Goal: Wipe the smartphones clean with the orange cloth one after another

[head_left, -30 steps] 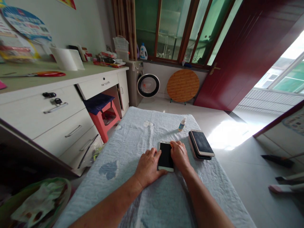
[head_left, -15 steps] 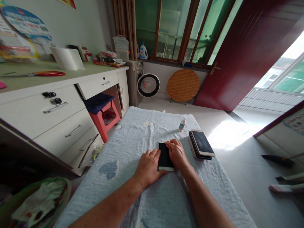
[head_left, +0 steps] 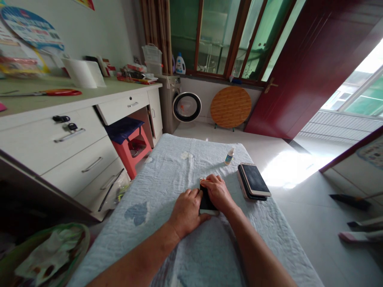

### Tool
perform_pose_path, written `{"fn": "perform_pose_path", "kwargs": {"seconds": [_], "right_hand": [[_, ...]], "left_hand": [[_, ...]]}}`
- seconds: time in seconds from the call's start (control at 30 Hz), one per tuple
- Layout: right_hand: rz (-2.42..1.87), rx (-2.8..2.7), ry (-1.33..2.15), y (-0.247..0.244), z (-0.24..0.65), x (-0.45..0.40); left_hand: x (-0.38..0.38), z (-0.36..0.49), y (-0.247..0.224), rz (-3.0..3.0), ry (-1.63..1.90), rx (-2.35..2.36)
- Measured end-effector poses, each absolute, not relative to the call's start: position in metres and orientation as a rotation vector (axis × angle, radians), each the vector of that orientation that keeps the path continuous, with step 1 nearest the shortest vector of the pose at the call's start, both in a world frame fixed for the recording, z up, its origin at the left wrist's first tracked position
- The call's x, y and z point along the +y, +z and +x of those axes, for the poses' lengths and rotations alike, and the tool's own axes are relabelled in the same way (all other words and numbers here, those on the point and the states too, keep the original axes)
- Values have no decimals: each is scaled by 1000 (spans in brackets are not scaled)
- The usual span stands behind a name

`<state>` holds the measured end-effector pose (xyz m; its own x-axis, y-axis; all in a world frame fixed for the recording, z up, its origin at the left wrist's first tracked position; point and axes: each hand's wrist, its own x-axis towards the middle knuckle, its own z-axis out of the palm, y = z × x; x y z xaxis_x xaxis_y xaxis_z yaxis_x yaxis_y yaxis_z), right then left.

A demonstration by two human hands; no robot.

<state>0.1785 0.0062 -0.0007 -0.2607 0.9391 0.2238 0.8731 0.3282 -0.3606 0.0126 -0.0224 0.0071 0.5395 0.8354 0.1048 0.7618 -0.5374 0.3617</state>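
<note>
On the blue quilt (head_left: 167, 171), your left hand (head_left: 186, 208) clasps the phone (head_left: 206, 200); your right hand (head_left: 219, 193) pinches an orange scrap (head_left: 203, 183).

Phone (head_left: 206, 201): black, white-edged. Quilted cover (head_left: 163, 181): pale blue, darker heart motif (head_left: 137, 214). Held piece (head_left: 203, 182): orange, apparently.

white-fronted desk (head_left: 76, 156) left | green-paned window (head_left: 220, 38) at back | red door (head_left: 287, 67) right | sunlight (head_left: 290, 169) on pale floor (head_left: 302, 215)
</note>
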Motion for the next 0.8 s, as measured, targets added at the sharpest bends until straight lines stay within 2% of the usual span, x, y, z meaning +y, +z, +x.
{"fn": "perform_pose_path", "kwargs": {"seconds": [0.27,0.67,0.8], "right_hand": [[-1777,-2207,99,-3,169,13],[-1499,-2243,462,8,176,5],[-1490,-2219,420,4,175,7]], "left_hand": [[-23,14,11,2478,348,1356],[-23,11,16,2456,438,1302],[-23,11,16,2478,415,1304]]}}
